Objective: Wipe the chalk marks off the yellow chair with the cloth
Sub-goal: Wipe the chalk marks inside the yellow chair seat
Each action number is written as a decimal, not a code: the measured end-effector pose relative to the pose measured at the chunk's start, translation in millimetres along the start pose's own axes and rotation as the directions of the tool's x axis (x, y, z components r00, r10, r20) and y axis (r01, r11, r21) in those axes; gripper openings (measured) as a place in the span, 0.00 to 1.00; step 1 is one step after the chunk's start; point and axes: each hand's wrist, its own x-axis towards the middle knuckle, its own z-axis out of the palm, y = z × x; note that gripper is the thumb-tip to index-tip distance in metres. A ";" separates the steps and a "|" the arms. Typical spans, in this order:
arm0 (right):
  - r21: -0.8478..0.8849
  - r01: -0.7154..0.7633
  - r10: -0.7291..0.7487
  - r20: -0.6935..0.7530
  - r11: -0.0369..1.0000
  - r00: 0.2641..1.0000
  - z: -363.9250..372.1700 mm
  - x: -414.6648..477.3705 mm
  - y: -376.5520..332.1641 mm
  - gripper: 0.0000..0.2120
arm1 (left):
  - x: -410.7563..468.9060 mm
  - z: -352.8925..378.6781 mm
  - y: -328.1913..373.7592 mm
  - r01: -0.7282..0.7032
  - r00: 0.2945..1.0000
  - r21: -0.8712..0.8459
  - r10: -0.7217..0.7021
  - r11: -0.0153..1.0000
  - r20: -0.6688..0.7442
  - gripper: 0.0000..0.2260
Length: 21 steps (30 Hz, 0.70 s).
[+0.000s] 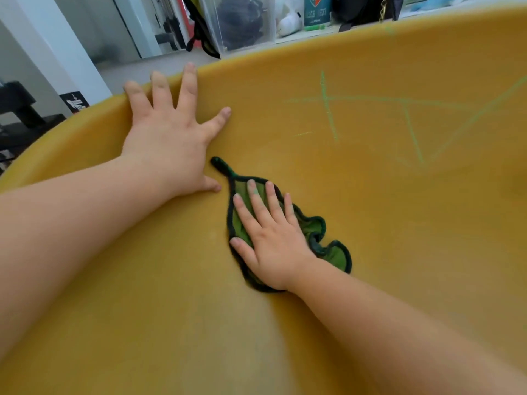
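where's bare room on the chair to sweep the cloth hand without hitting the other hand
Bare yellow chair lies between the cloth and the chalk marks, and on the near seat between both forearms. Crowded: the left hand, flat by the rim, has its thumb close to the cloth pressed under the right hand.

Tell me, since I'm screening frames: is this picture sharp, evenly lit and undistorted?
Head view: wide-angle distortion swells the near forearms; light is soft, faint shadows under the left hand and right hand; chalk marks and cloth are sharp; background clutter slightly soft.
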 end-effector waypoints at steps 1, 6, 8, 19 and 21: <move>-0.060 0.058 -0.059 -0.014 0.997 0.998 -1.4 -1.6 16.4 0.34 | 0.4 -0.5 1.4 0.005 1.000 -0.014 -0.005 1.000 -0.004 0.54; -0.490 0.060 -0.111 -0.075 0.870 0.991 -44.8 4.5 134.3 0.35 | 0.7 0.1 1.6 0.014 1.000 -0.047 -0.015 0.999 -0.010 0.55; -0.525 -0.098 0.004 -0.178 0.846 0.984 -72.2 10.1 162.4 0.38 | 1.1 0.1 3.1 0.020 1.000 -0.054 -0.021 0.998 -0.013 0.55; -0.116 -0.074 0.051 -0.183 0.990 0.982 -2.7 26.9 22.9 0.34 | 1.0 0.0 6.3 0.059 0.998 -0.073 -0.060 0.996 -0.014 0.55; -0.210 0.082 -0.109 -0.123 0.974 0.986 -5.0 9.4 51.6 0.35 | 1.6 -2.0 7.2 0.059 0.998 -0.067 -0.060 0.996 -0.017 0.55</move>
